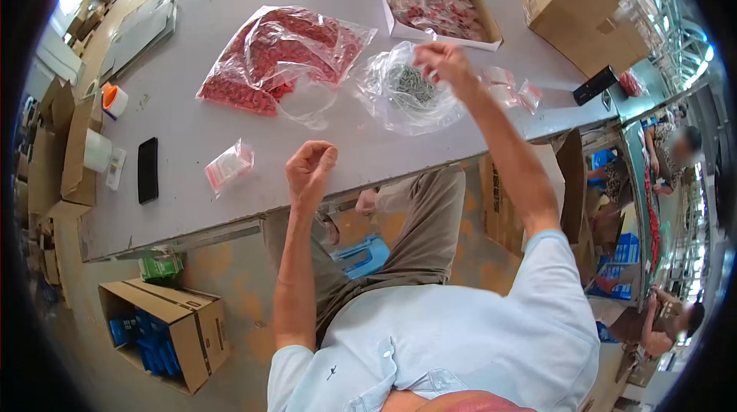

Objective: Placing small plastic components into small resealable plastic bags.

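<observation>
Over the near table edge, my left hand (311, 169) is closed, fingers curled in against the thumb; whatever it may hold is hidden. My right hand (445, 64) reaches out above an opened clear bag of small grey metal pieces (412, 86), perhaps screws. Its fingers are loosely bent and apart, with nothing visible between them. To the left of that bag lies a large clear plastic bag of small red pieces (284, 51), its mouth toward me. A small filled clear packet (230, 168) rests left of my left hand. More small packets (503, 87) lie beside my right forearm.
Behind my right hand stands an open carton (437, 9) full of small red packets. A brown cardboard box (583, 13) and a black cylinder (594, 85) are at the right. A black phone (147, 170) and a tape roll (114, 100) lie left. Other people sit far right.
</observation>
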A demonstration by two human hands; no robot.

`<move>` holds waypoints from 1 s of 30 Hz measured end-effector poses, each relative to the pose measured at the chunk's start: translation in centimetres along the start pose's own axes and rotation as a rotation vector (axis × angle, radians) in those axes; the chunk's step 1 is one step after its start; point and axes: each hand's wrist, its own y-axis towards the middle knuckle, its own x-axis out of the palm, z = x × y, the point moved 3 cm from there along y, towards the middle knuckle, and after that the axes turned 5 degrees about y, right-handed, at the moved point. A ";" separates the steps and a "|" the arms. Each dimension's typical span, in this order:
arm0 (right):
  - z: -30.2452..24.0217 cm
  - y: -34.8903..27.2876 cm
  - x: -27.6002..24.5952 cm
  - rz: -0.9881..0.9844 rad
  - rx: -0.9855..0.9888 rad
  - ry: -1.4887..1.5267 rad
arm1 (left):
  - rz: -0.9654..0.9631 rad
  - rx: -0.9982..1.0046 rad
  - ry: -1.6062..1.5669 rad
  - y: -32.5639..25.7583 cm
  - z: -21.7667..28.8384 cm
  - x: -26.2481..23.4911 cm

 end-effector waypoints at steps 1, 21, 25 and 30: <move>0.1 -1.6 2.4 -0.074 -0.068 -0.019 | -0.001 0.004 0.014 0.0 0.3 -0.1; 0.8 -6.3 30.6 -0.580 -0.181 -0.132 | 0.474 0.530 1.227 -6.0 7.4 -15.1; -0.1 -6.0 33.5 -0.566 -0.109 -0.230 | 0.440 0.457 1.291 -5.2 5.3 -15.9; 1.2 -4.7 35.2 -0.517 -0.157 -0.273 | 0.439 0.376 1.259 -5.1 4.8 -15.9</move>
